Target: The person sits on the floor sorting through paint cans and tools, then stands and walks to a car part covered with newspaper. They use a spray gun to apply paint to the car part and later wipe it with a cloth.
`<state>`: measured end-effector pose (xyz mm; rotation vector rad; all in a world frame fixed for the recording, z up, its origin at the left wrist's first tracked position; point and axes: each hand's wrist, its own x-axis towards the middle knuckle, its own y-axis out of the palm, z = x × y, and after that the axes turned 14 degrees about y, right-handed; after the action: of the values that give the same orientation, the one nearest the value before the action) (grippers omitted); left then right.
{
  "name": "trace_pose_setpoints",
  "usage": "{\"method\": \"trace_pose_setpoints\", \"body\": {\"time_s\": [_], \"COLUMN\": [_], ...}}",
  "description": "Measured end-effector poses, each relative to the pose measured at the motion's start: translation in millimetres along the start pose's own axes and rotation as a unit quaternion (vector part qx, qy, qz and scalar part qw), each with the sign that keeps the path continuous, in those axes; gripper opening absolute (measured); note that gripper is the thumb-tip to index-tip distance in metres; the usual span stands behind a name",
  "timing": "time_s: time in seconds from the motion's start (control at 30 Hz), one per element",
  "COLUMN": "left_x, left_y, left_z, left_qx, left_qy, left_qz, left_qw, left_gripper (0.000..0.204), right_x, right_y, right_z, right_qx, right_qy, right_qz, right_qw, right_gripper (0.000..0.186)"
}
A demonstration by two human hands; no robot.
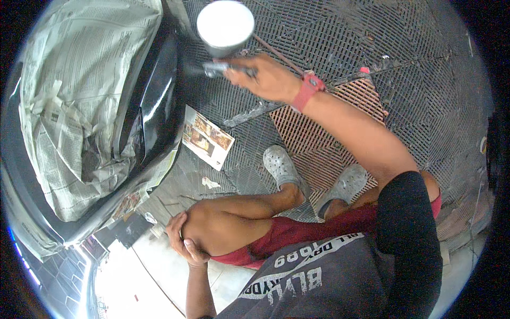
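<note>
My right hand [265,77] is closed round a spray gun [217,69], and a red watch band circles that wrist. Directly above the gun in the picture is a round cup with a white lid [226,24], which looks like the gun's paint cup. A faint mist shows between the nozzle and a glossy black curved car panel [159,101] on the left. Newspaper masking [90,64] covers the part beside that panel. My left hand [186,239] lies on my bent knee, fingers spread over it and holding nothing.
Dark ribbed floor tiles [404,32] surround a reddish tile section [313,125]. A printed sheet [207,137] lies on the floor near the panel, with a torn paper scrap [210,183] closer to me. A thin hose [279,54] runs behind my right hand. My feet wear grey clogs [280,166].
</note>
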<state>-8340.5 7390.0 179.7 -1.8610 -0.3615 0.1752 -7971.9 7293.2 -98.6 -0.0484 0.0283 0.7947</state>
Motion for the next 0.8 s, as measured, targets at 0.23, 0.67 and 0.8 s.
{"method": "trace_pose_setpoints", "body": {"time_s": [0.23,0.67,0.8], "left_x": [27.7,88.6,109.1], "left_y": [12.0,34.0,39.4], "left_z": [-1.8,-2.6,1.4], "left_qx": [0.008,-0.032,-0.054], "left_qy": [0.037,0.127,0.155], "left_qz": [0.005,0.057,0.068], "left_qw": [0.999,0.990,0.984], "left_gripper": [0.063,0.050,0.042], "right_x": [-72.7,0.2,-10.5], "right_y": [56.6,21.8,27.7], "right_z": [2.1,21.4,21.1], "right_qx": [0.034,-0.053,-0.099], "right_qy": [-0.034,-0.020,-0.019], "right_qz": [0.103,-0.116,-0.076], "right_qw": [0.994,0.992,0.992], "right_gripper": [0.052,0.045,0.047]}}
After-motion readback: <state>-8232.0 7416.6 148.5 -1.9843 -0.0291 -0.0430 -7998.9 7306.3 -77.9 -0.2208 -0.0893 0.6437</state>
